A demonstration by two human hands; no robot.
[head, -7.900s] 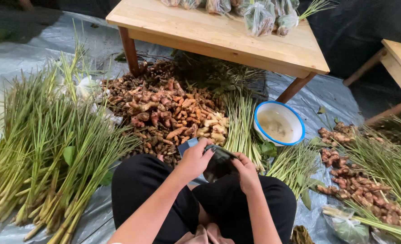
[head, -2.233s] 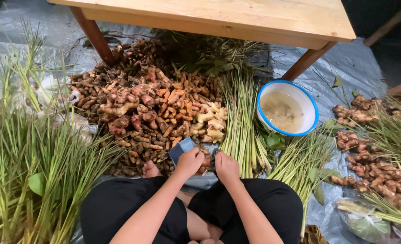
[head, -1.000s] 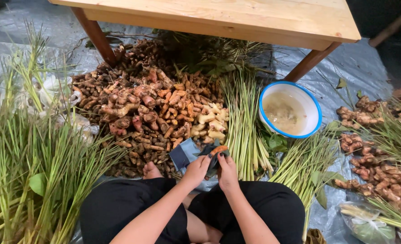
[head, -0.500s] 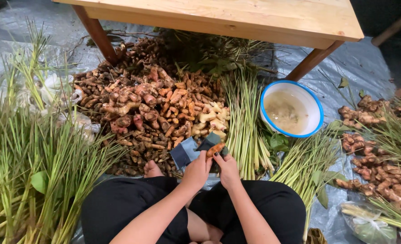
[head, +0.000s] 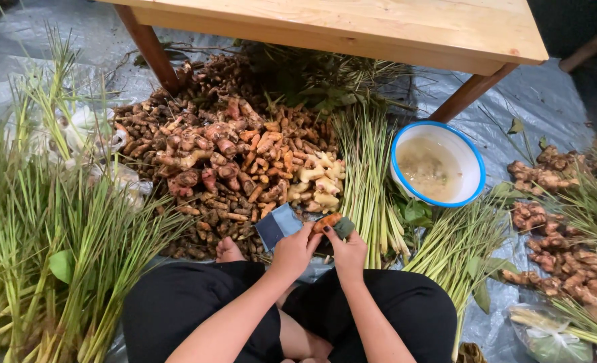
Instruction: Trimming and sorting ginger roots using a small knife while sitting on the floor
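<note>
I sit cross-legged on a plastic sheet in black trousers. My left hand [head: 294, 250] and my right hand [head: 347, 253] meet in front of my knees, both closed around a small orange-brown root [head: 326, 222]. My right hand also holds a dark green scrubbing pad [head: 343, 229] against the root. A blue-grey cloth [head: 276, 226] lies just left of my left hand. Right beyond my hands spreads a big heap of brown and orange roots [head: 226, 161].
A white bowl with a blue rim [head: 438, 164] holds cloudy water at right. Bundles of green lemongrass stalks [head: 39, 235] lie left, middle [head: 369, 175] and right. More roots [head: 567, 249] lie at far right. A wooden table [head: 352, 23] stands beyond.
Over the earlier frames my hands dropped close to my knees, then moved forward and picked up an orange root; now both hands work on it with the pad beside the cloth.
</note>
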